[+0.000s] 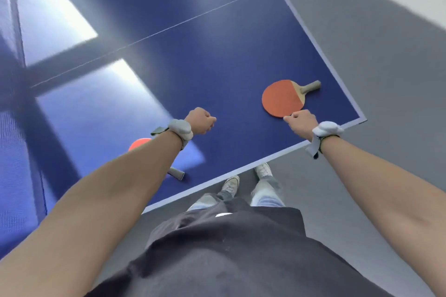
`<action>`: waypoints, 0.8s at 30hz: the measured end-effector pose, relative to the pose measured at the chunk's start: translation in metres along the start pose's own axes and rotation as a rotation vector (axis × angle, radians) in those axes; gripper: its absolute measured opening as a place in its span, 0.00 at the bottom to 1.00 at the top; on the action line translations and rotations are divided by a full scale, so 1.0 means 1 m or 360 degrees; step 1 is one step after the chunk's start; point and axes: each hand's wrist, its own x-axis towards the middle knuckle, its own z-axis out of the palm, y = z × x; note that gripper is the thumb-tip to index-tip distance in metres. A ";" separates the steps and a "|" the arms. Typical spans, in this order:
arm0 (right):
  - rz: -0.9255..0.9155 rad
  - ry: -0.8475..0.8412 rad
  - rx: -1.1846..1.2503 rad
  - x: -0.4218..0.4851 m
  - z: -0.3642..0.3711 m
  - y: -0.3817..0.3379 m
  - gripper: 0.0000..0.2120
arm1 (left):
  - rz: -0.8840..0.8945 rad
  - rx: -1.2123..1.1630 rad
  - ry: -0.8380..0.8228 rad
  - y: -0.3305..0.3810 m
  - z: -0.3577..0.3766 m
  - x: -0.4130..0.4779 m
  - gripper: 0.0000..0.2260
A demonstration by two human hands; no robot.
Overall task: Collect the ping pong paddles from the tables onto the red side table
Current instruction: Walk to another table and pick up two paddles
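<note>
A red-faced ping pong paddle (281,99) with a grey-wrapped handle lies flat near the right corner of the blue table (193,60). My right hand (301,120) hovers just in front of its blade with the fingers curled shut, holding nothing. A second paddle (140,143) lies near the table's front edge; my left forearm hides most of it, leaving a bit of red blade and the grey handle end visible. My left hand (201,120) is a loose fist above the table, empty. The red side table is not in view.
The net (12,31) runs along the far left of the table. Grey floor (374,55) surrounds the table's right and front edges. My feet (246,178) stand close to the front edge. Bright window reflections lie on the table surface.
</note>
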 end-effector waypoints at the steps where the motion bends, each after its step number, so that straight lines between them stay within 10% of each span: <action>1: -0.0052 -0.0032 -0.0088 0.017 -0.006 -0.001 0.17 | -0.0033 -0.0010 0.0032 0.002 -0.002 0.004 0.13; 5: -0.0129 -0.0001 -0.0399 0.079 -0.035 -0.004 0.09 | -0.0156 -0.0055 0.0123 0.010 -0.005 0.006 0.14; 16: -0.0422 -0.0019 -0.1434 0.178 -0.050 0.022 0.25 | -0.0558 -0.0057 0.0128 -0.041 0.042 -0.023 0.15; 24: -0.0354 -0.0290 -0.1377 0.198 -0.051 -0.005 0.18 | -0.0648 -0.0406 0.0307 -0.052 0.040 -0.025 0.15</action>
